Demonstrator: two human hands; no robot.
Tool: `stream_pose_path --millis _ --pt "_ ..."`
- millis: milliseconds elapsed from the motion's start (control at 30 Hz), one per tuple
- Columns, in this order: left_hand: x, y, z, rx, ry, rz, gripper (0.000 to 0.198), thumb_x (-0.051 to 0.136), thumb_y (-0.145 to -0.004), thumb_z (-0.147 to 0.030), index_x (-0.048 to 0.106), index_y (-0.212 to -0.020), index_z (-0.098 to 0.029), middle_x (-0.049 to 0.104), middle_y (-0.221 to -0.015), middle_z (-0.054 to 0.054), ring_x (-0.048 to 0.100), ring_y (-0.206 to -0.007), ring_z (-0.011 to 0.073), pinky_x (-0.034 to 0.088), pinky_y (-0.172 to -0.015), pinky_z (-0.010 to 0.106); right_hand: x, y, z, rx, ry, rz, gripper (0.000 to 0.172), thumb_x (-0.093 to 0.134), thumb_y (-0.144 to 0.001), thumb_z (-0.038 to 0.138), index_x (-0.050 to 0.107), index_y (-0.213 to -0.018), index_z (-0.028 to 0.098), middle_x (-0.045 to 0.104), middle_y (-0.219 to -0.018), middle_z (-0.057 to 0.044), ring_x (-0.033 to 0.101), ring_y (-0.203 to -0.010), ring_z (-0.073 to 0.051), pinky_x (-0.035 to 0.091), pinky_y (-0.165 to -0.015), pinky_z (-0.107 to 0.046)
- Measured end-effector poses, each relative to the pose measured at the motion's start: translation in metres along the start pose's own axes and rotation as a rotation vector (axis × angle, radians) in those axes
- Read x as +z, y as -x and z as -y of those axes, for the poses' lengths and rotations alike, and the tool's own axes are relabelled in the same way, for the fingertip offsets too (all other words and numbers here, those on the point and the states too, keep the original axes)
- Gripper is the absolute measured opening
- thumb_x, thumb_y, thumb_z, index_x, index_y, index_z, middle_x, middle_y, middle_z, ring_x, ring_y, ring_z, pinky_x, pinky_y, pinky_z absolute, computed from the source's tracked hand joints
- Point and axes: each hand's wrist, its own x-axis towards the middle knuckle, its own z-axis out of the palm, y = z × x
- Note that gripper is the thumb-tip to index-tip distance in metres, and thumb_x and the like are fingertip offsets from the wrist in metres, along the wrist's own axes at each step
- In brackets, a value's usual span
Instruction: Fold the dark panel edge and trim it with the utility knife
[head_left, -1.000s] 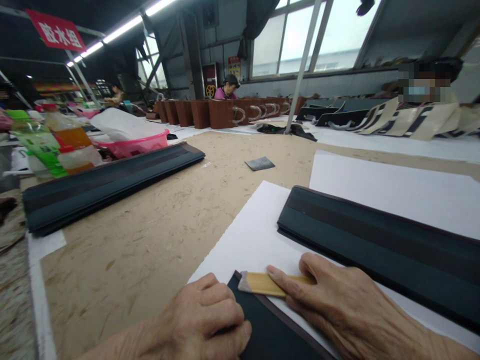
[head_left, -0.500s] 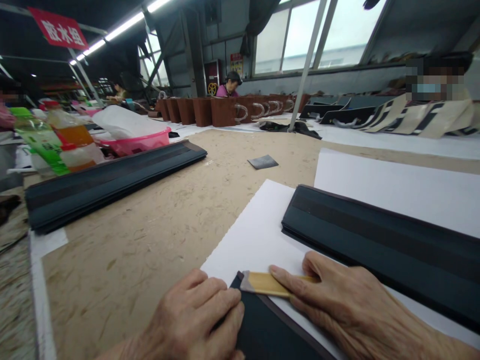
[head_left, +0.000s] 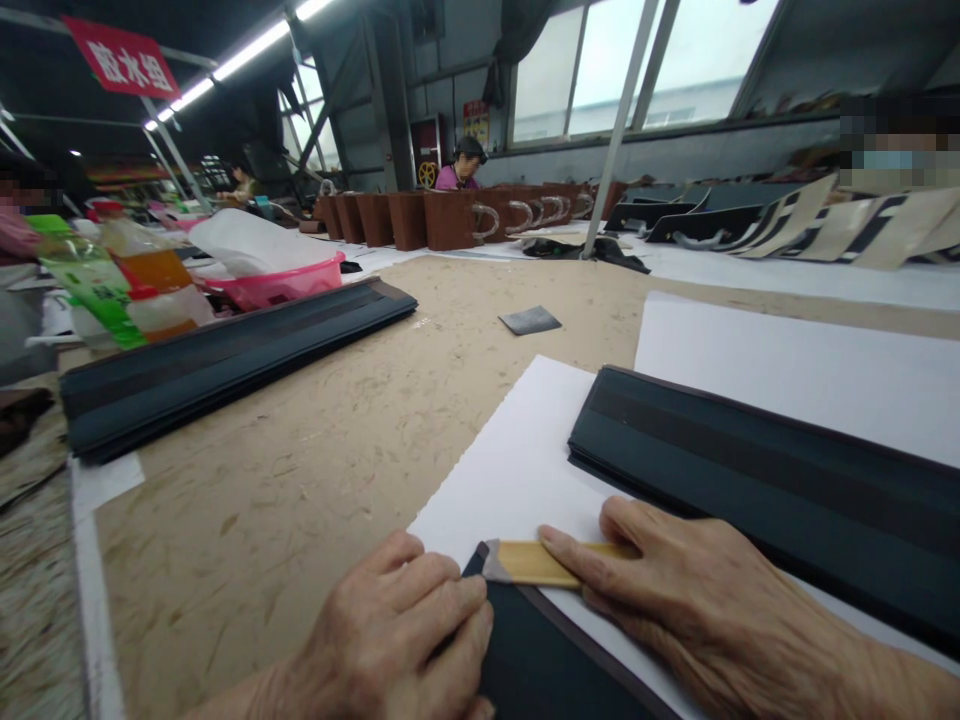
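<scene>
My right hand (head_left: pixel 675 590) is closed on a flat yellow scraper (head_left: pixel 536 563), which looks like wood or bamboo and has a greyish slanted tip. That tip rests on the far corner of a dark blue panel (head_left: pixel 555 660), right at its edge. With curled fingers, my left hand (head_left: pixel 409 625) grips the panel's left side close to the tip; its thumb is mostly hidden. Under the panel lies a white sheet of paper (head_left: pixel 502 450). Just beyond my right hand is a stack of similar dark blue panels (head_left: pixel 750 470), each with a darker band.
Another dark stack (head_left: pixel 240 360) lies at the left, near a pink basin (head_left: pixel 281 285) and bottles (head_left: pixel 146 260). A small grey piece (head_left: pixel 531 320) sits mid-table. Brown bags (head_left: pixel 450 220) line the back by a metal pole (head_left: pixel 619 130). Other people sit farther off.
The camera view has shifted slightly. Both hands, the scraper and the panel stay almost where they were, with the scraper tip still at the panel's corner.
</scene>
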Motion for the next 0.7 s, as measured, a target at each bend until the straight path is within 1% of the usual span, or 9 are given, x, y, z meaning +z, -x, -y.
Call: stream_pose_path --millis 133,267,300,333,433,500,567,600,700 --pt "0.001 0.000 0.000 -0.020 0.004 0.023 0.022 0.041 -0.082 -0.020 0.061 -0.078 -0.011 0.059 -0.068 0.006 0.053 -0.058 0.0172 0.040 -0.053 0.031 -0.002 -0.001 0.002 -0.007 0.027 0.094 0.045 0.039 -0.089 0.018 0.043 -0.132 0.031 0.046 -0.078 -0.001 0.033 -0.048 -0.009 0.019 -0.045 -0.024" --pt "-0.003 -0.004 -0.002 -0.009 0.008 -0.018 0.018 0.044 -0.080 -0.018 0.060 -0.074 -0.013 0.056 -0.062 0.004 0.051 -0.056 0.0164 0.040 -0.052 0.031 -0.004 -0.007 0.006 0.005 0.030 0.158 0.043 0.040 -0.092 0.024 0.042 -0.134 0.031 0.048 -0.080 -0.003 0.040 -0.053 -0.012 0.025 -0.047 -0.024" --pt "-0.007 -0.005 -0.003 -0.014 0.019 0.005 0.017 0.045 -0.079 -0.017 0.060 -0.073 -0.012 0.057 -0.063 0.004 0.052 -0.056 0.0165 0.041 -0.053 0.031 -0.004 -0.010 0.007 0.010 0.029 0.171 0.043 0.039 -0.093 0.026 0.041 -0.135 0.031 0.048 -0.081 -0.003 0.042 -0.054 -0.012 0.027 -0.048 -0.024" --pt "-0.011 -0.007 -0.005 -0.032 0.037 0.058 0.015 0.046 -0.078 -0.016 0.060 -0.074 -0.012 0.058 -0.064 0.005 0.053 -0.057 0.0171 0.042 -0.054 0.031 -0.005 -0.014 0.008 0.014 0.033 0.174 0.043 0.038 -0.093 0.027 0.041 -0.136 0.031 0.048 -0.081 -0.004 0.043 -0.055 -0.013 0.028 -0.048 -0.024" --pt "-0.023 -0.012 -0.010 -0.095 0.092 0.250 0.013 0.049 -0.078 -0.014 0.061 -0.081 -0.009 0.061 -0.072 0.009 0.055 -0.064 0.0194 0.046 -0.061 0.034 -0.008 -0.025 0.010 0.022 0.030 0.160 0.041 0.038 -0.094 0.030 0.043 -0.135 0.033 0.050 -0.080 -0.004 0.045 -0.056 -0.014 0.033 -0.048 -0.024" --pt "-0.029 -0.014 -0.012 -0.123 0.120 0.281 0.016 0.047 -0.079 -0.012 0.061 -0.085 -0.008 0.061 -0.075 0.010 0.055 -0.067 0.0198 0.047 -0.062 0.035 -0.012 -0.025 0.009 0.075 -0.013 0.140 0.038 0.040 -0.094 0.032 0.047 -0.131 0.034 0.051 -0.080 -0.003 0.050 -0.059 -0.014 0.040 -0.052 -0.026" --pt "-0.031 -0.016 -0.012 -0.137 0.146 0.259 0.017 0.046 -0.079 -0.012 0.061 -0.085 -0.008 0.061 -0.075 0.010 0.054 -0.066 0.0195 0.047 -0.061 0.035 -0.017 -0.012 0.005 0.187 -0.058 0.079 0.036 0.038 -0.095 0.030 0.050 -0.129 0.031 0.052 -0.081 -0.003 0.054 -0.061 -0.014 0.046 -0.056 -0.027" --pt "-0.031 -0.017 -0.012 -0.146 0.165 0.254 0.017 0.045 -0.078 -0.012 0.061 -0.084 -0.008 0.060 -0.074 0.009 0.054 -0.065 0.0196 0.046 -0.060 0.035 -0.018 -0.001 0.002 0.248 -0.058 0.020 0.036 0.036 -0.095 0.028 0.050 -0.129 0.028 0.053 -0.081 -0.003 0.054 -0.059 -0.013 0.048 -0.056 -0.028" --pt "-0.032 -0.020 -0.011 -0.168 0.234 0.236 0.018 0.043 -0.076 -0.012 0.060 -0.081 -0.011 0.058 -0.071 0.008 0.052 -0.063 0.0209 0.044 -0.056 0.035 -0.022 0.048 -0.006 0.378 0.028 -0.182 0.036 0.034 -0.095 0.028 0.053 -0.125 0.024 0.057 -0.081 -0.004 0.055 -0.054 -0.014 0.048 -0.050 -0.028"
